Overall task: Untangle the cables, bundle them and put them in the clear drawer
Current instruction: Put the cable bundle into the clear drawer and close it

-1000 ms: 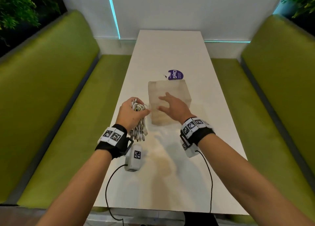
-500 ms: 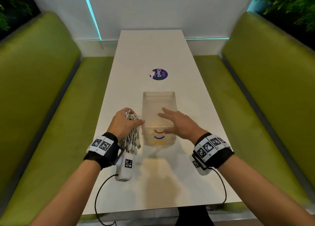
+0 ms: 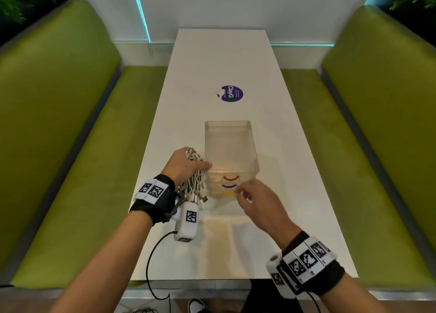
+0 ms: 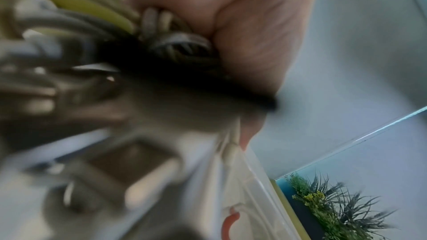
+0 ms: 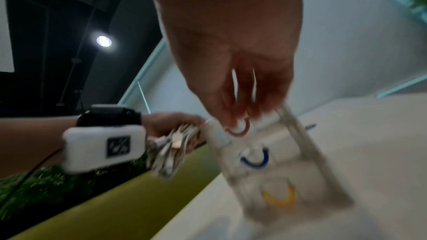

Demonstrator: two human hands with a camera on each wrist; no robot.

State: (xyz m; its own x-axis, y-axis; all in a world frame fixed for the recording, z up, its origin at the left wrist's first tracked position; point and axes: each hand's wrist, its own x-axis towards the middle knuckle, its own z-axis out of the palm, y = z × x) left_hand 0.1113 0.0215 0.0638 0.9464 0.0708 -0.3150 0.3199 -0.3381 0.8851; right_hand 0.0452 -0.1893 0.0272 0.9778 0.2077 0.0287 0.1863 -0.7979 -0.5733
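Cables in my left hand, right hand at the clear drawer unit.

Head view: my left hand (image 3: 182,165) clamps the bundled cables (image 3: 194,183) beside the clear drawer unit (image 3: 230,157) on the white surface (image 3: 295,171); my right hand (image 3: 256,200) reaches its front, fingers loosely curled, holding nothing.
Left wrist: blurred; cables (image 4: 175,43) in the grip.
Right wrist: fingertips (image 5: 233,118) at the red handle (image 5: 239,130); contact unclear.

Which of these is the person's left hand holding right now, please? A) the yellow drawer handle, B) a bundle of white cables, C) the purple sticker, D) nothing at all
B: the left hand grips a bundle of white cables just left of the clear drawer unit, with the connector ends hanging below the fist, while the right hand is at the drawer fronts.
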